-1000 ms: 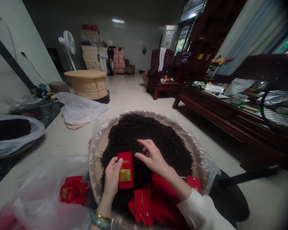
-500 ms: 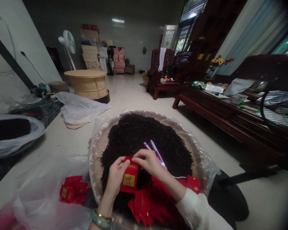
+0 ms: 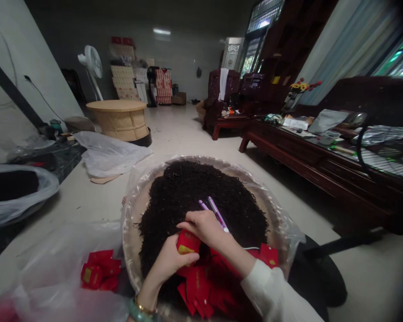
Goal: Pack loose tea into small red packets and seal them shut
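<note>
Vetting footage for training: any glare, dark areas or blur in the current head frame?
Head view: bright white streak on dark grey back wall; head view: upper-right corner black and smeared; head view: heaped black shreds very dark, small red gold-labelled packet slightly soft.

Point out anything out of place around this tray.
A purple two-armed tool lies open on the dark shreds, an odd resting place. A few dark bits dot the floor left of the tray, perhaps spilled.
</note>
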`<state>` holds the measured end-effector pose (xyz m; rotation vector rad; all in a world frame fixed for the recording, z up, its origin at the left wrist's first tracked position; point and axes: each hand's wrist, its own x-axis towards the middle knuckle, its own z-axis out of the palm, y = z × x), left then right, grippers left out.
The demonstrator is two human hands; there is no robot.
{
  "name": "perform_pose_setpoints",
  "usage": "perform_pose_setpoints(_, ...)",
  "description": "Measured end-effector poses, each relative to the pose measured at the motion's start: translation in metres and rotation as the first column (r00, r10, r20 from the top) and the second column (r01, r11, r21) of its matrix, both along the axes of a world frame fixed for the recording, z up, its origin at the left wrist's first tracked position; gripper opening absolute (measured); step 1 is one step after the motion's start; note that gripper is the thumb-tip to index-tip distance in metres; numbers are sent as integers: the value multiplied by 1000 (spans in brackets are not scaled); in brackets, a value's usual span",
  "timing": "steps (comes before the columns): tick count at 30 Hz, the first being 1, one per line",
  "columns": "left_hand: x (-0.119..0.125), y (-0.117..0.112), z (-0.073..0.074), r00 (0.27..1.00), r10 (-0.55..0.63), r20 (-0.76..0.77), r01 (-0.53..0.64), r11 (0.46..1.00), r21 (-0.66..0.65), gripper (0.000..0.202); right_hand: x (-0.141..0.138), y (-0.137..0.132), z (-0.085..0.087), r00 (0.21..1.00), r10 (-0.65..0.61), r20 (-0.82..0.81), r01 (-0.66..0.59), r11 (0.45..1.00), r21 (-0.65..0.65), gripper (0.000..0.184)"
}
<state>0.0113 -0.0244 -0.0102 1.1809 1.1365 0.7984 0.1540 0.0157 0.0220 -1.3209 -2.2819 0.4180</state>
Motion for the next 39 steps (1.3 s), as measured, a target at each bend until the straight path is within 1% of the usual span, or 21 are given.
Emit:
perform_pose_setpoints(3,1,-2,-4,993,-16,117,31,990,-134,35,-3,1,-4,999,26,23,-27,999,35,36)
perform_pose_setpoints(5,1,-2,-10,988,4,152,25,982,-187,37,0,2,-4,1000,3,20,-4,1000,9,38)
perform_pose_setpoints(6,1,-1,-12,987,31,157,0,981,-195,38,3,3,-3,999,-39,18,40,999,-9,38)
perform_pose_setpoints(8,0,0,-17,978,114,175,-78,977,-199,43,14,6,-1,980,-194,42,195,981,-19,33)
perform_pose_setpoints(10,-2,1,-20,960,202,195,-161,965,-207,50,29,8,-4,916,-378,132,380,925,8,25)
perform_pose_setpoints(11,-2,2,-20,951,236,202,-193,958,-211,52,36,9,-7,872,-441,212,448,894,18,32)
perform_pose_setpoints(13,-3,2,-20,938,279,208,-233,948,-218,54,47,10,-18,805,-478,352,522,852,-35,50)
perform_pose_setpoints(15,-3,2,-20,931,293,216,-247,944,-217,55,55,11,-29,803,-454,386,533,837,-124,49)
perform_pose_setpoints(17,-3,1,-22,929,295,224,-249,945,-211,56,62,14,-37,849,-448,281,510,835,-207,37)
perform_pose_setpoints(19,-2,1,-24,928,296,228,-252,946,-205,57,69,17,-37,876,-480,42,465,819,-337,30)
perform_pose_setpoints(20,-3,1,-26,928,296,228,-252,946,-204,57,73,18,-35,864,-493,-105,407,804,-433,29)
perform_pose_setpoints(22,-4,0,-27,930,290,224,-247,948,-202,56,79,19,-26,780,-504,-371,213,771,-600,35)
perform_pose_setpoints(23,-4,0,-27,932,286,220,-244,949,-200,55,81,18,-21,739,-492,-460,105,759,-643,38)
perform_pose_setpoints(24,-4,0,-26,935,280,216,-239,951,-197,54,82,15,-15,723,-461,-515,14,755,-656,41)
perform_pose_setpoints(26,-2,-1,-23,941,267,208,-228,954,-194,53,79,9,-5,770,-372,-518,-77,751,-655,44)
perform_pose_setpoints(28,0,-1,-20,946,251,205,-213,958,-193,53,72,1,3,859,-287,-425,-81,742,-665,50)
perform_pose_setpoints(30,2,-2,-18,953,230,198,-191,962,-195,52,64,-5,10,913,-215,-347,-66,760,-646,51)
perform_pose_setpoints(33,2,-3,-19,958,215,190,-179,966,-189,51,56,-10,18,935,-98,-341,-108,837,-537,44)
perform_pose_setpoints(35,1,-3,-20,956,223,192,-190,966,-175,51,55,-11,22,945,-42,-325,-125,871,-476,41)
perform_pose_setpoints(37,0,-4,-18,955,224,192,-192,967,-170,50,54,-12,25,963,-16,-270,-115,880,-462,41)
perform_pose_setpoints(39,1,-5,-15,958,216,188,-184,968,-174,49,53,-12,27,976,20,-218,-124,871,-475,39)
